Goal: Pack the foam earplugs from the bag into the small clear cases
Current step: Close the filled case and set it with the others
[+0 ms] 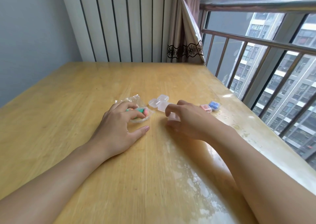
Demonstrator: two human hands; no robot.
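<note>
Two hands at work over a bag of earplugs and small clear cases on a wooden table.

The left hand [118, 121] rests on the clear bag [135, 104], fingers curled over the coloured earplugs [138, 112] inside, thumb flat on the table [68, 104]. Just right of the bag lie three empty cases [158, 102], touching one another. The right hand [186, 119] pinches a further clear case [173, 116] between curled fingers and thumb. Toward the right edge stand a case with pink earplugs [206, 107] and, beside it, a case with blue earplugs [214, 105].
</note>
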